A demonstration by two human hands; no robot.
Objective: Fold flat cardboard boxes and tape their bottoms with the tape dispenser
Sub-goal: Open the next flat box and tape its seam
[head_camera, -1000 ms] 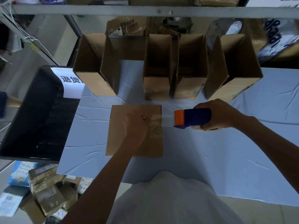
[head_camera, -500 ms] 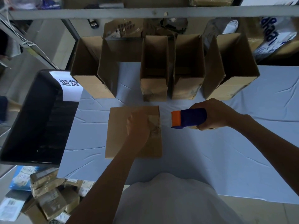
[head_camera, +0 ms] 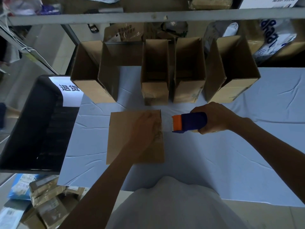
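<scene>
A: Several things lie about the work. How are they placed around the grip?

B: A cloth-covered table (head_camera: 214, 162) is spread beneath both hands. A black bin (head_camera: 33, 129) is set well out past the left hand, on the side away from the tool. A row of opened boxes (head_camera: 188, 90) is stood upright just beyond the gripped tool, with the open tops shown to the camera.

A: And the box being worked on?

B: The cardboard box (head_camera: 122, 138) is laid on the table just beside the tool's orange end. It is pressed from above by the left hand (head_camera: 145, 128), near the edge facing the tool. Whether those fingers are flat or curled cannot be told, since the hand is blurred.

A: How is the tool held?

B: The tape dispenser (head_camera: 189, 122) is clasped firmly by the right hand (head_camera: 217, 118). Fingers and thumb are closed round its blue body, and the orange mouth is pointed at the box. A short strip of clear tape (head_camera: 167, 123) is stretched between that mouth and the box's nearest edge.

A: How far along is the task judged to be?

B: The standing boxes are judged finished, though their bottoms are hidden. The present box is judged folded and taped across. The strip has yet to be cut, and the box has yet to be set upright with the row. No further flat boxes are shown.
</scene>
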